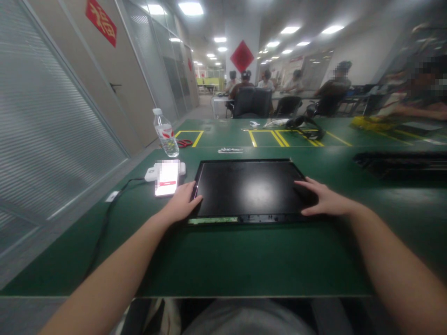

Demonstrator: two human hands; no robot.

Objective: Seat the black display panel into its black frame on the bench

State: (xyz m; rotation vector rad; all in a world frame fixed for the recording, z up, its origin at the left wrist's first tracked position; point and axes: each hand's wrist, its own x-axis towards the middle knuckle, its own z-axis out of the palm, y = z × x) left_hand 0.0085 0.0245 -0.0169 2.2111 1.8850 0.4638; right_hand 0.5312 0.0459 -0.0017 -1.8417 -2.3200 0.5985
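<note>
A flat black display panel [249,188] lies face up on the green table, with a strip of green circuit board [213,220] showing along its near edge. Its left edge is in my left hand [182,201], the thumb over the front and the fingers at the side. At the opposite edge, my right hand [323,197] grips the panel with thumb and fingers apart, their tips over the dark surface. Whatever the fingers touch beneath the panel is hidden. Just left of my left hand rests a lit phone [167,179].
Behind the phone stand a white power strip [151,174] with a black cable and a water bottle [166,135]. Red-handled scissors [185,143] and small screws or clips [230,150] lie farther back. Dark panels [401,165] sit at right. People sit at tables beyond.
</note>
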